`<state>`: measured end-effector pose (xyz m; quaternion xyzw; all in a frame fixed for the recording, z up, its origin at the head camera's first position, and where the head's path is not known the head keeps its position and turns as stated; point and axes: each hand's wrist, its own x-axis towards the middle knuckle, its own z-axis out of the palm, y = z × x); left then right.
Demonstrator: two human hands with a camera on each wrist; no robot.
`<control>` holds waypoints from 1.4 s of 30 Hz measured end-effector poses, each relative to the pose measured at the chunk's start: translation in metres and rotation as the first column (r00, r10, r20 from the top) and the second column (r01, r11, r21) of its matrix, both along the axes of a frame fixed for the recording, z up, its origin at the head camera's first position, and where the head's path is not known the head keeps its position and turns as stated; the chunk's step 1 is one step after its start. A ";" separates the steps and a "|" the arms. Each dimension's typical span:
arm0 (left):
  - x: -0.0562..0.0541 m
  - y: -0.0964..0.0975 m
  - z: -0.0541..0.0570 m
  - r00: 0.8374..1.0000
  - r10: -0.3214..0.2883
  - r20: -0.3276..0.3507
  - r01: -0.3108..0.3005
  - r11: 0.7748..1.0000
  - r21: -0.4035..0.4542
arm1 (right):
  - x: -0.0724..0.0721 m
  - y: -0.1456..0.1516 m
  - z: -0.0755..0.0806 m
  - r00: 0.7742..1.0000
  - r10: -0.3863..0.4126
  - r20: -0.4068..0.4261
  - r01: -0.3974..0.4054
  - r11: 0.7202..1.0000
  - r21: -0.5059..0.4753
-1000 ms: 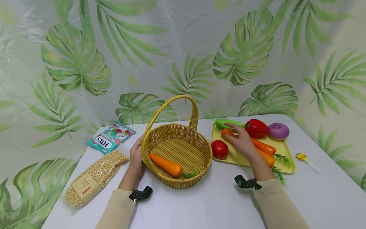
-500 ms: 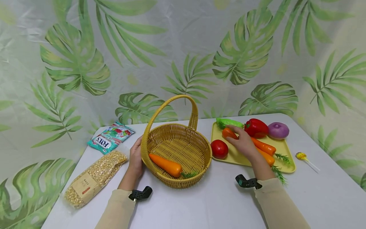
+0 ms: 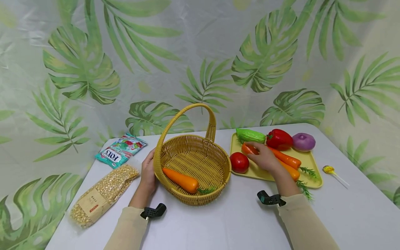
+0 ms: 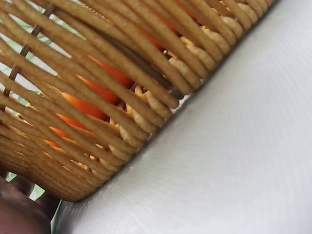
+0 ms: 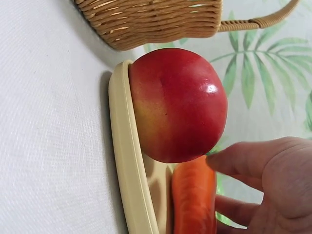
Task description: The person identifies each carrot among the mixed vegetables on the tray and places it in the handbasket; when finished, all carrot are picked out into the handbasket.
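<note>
At the left wall of a wicker basket (image 3: pixel 193 139), my left hand (image 3: pixel 149 175) holds the side with its fingers along the outside. The left wrist view shows the weave close up, with part of the hand (image 4: pixel 24 209) at the lower left. One carrot (image 3: pixel 180 180) lies inside the basket. Over a yellow tray (image 3: pixel 259 173), my right hand (image 3: pixel 265 158) grips another carrot (image 3: pixel 250 148) between thumb and fingers. In the right wrist view this carrot (image 5: pixel 194 200) is partly hidden behind a round red fruit (image 5: pixel 180 105). The fingers' far sides are hidden.
The tray also bears a green vegetable (image 3: pixel 251 135), a red bell pepper (image 3: pixel 279 139), a purple onion (image 3: pixel 303 142) and more carrots (image 3: pixel 290 160). A lollipop (image 3: pixel 328 169) lies to its right. On the left lie a candy bag (image 3: pixel 120 151) and a bag of kernels (image 3: pixel 103 196).
My right hand has moved slightly toward me with its carrot, uncovering more of the green vegetable. My left hand and the basket have stayed in place.
</note>
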<state>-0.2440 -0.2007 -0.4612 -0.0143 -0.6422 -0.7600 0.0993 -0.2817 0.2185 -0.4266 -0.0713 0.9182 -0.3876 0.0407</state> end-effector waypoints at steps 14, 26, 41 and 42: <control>0.003 0.001 0.004 1.000 -0.008 0.003 0.008 1.000 -0.006 | -0.001 -0.001 -0.001 0.999 -0.031 0.028 0.031 1.000 0.005; 0.003 0.000 0.002 1.000 -0.010 0.021 0.010 1.000 -0.004 | 0.000 -0.002 -0.002 0.999 -0.038 0.026 0.038 0.999 -0.007; 0.002 0.000 0.002 0.999 -0.021 0.030 0.021 1.000 -0.004 | 0.001 -0.002 0.003 0.997 -0.070 0.027 0.071 0.996 -0.047; 0.002 0.000 0.002 0.999 -0.021 0.031 0.021 1.000 -0.005 | 0.001 -0.002 0.004 0.997 -0.069 0.026 0.070 0.996 -0.045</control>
